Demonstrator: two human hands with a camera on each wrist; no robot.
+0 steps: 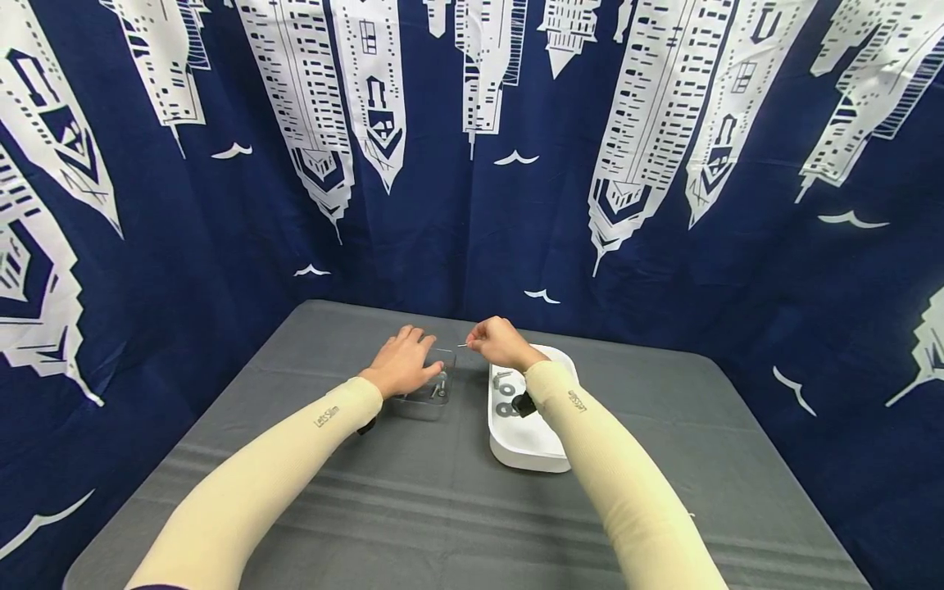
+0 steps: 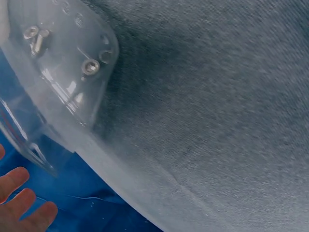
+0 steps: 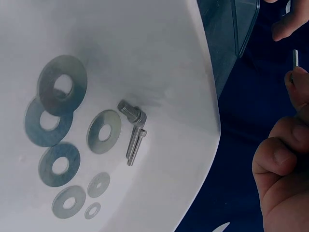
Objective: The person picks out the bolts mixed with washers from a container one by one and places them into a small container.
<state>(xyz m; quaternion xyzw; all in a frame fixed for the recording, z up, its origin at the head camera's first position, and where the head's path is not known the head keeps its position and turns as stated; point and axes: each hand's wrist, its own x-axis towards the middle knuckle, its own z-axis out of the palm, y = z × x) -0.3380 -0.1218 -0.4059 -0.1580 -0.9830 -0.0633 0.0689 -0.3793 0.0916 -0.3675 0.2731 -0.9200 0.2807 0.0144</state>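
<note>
My right hand (image 1: 501, 342) pinches a thin metal screw (image 1: 462, 345) above the gap between the white tray and the clear box. In the right wrist view the threaded end of the screw (image 3: 295, 58) sticks out past my fingertips; the rest is hidden by them. Over the clear plastic box (image 1: 424, 414) my left hand (image 1: 401, 360) is spread, its fingers loosely extended and holding nothing. Several socket head screws lie inside the box, one screw (image 2: 90, 66) near a rounded corner. Part of the box is hidden beneath my left hand.
To the right stands a white tray (image 1: 527, 460). Flat washers of several sizes lie in it, among them a large washer (image 3: 62, 104), beside a few bolts (image 3: 130, 112). A grey cloth (image 1: 354, 492) covers the table, and a blue printed curtain (image 1: 457, 229) hangs behind it.
</note>
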